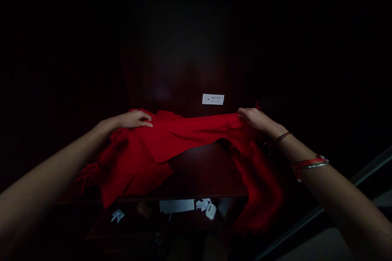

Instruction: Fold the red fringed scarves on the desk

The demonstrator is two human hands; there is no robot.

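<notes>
A red fringed scarf [192,128] is stretched between my two hands above a dark wooden surface. My left hand [136,118] is closed on its upper left part, where the cloth bunches and hangs in loose folds. Its fingers and thumb partly show against the red. At the other end, my right hand [252,118] pinches the upper edge of the scarf. From there a fringed length drops past the front edge of the surface. The stretch between the hands is fairly taut along the top and droops below.
The dark wooden desk [202,175] has a lower shelf or drawer holding a white earbud case [210,211], crumpled paper [202,204], a pale flat sheet [177,206] and a small light scrap [117,215]. A white socket panel [213,99] sits behind. The surroundings are very dark.
</notes>
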